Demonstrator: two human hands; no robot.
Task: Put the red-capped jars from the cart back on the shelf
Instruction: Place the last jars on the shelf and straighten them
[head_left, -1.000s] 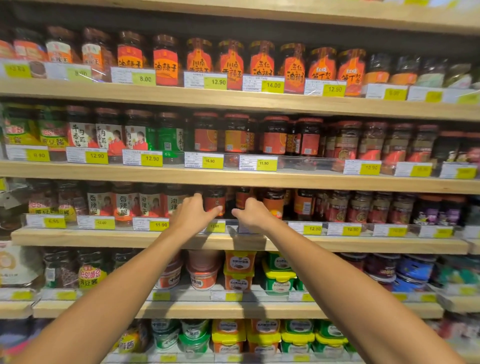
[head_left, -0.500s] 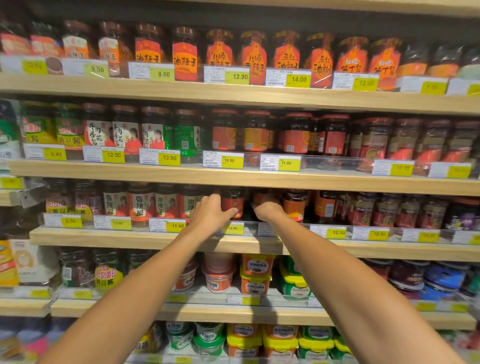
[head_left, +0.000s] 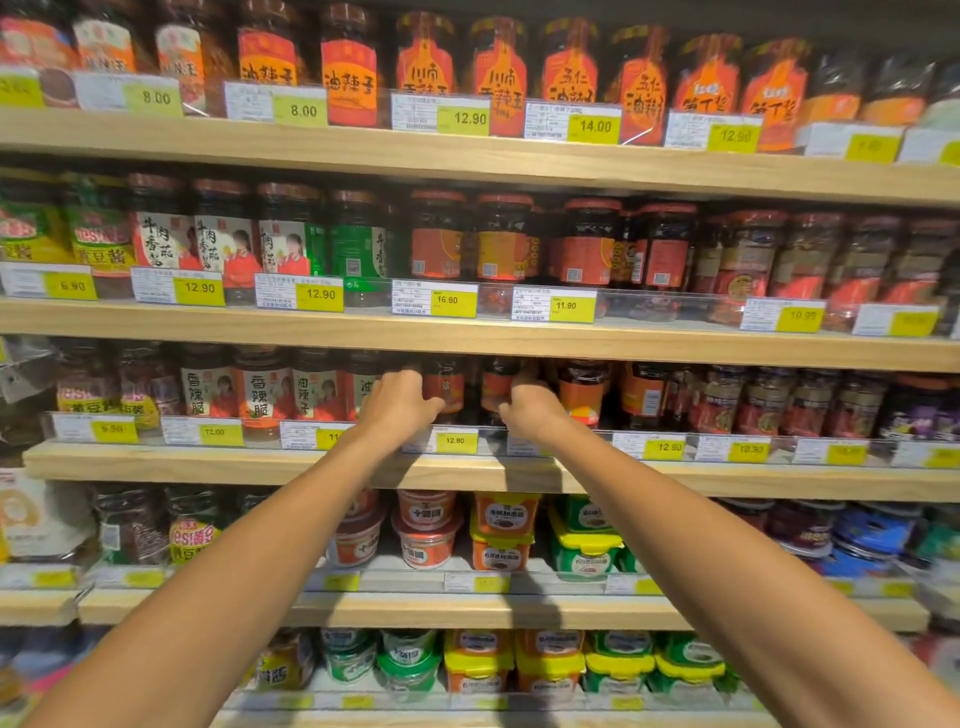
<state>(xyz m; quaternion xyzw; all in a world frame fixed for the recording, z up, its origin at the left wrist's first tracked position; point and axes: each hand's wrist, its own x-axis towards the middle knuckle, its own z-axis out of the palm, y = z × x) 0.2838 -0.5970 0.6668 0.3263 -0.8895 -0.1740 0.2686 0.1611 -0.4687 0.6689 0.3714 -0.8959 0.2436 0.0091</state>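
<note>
Pale wooden shelf boards (head_left: 467, 156) run the full width of a shop rack, stacked in tiers above and below fingertip level; clear plastic rails (head_left: 649, 306) edge each board, carrying yellow price tags (head_left: 456, 300); light falls evenly from above; the outer edges blur.

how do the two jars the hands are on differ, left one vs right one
The dark jar with the red-orange label under the left hand shows its label to that hand's right; the dark jar with the orange label under the right hand shows its label to that hand's left. The left jar's label is redder. Both stand upright on the third wooden shelf, side by side.
</note>
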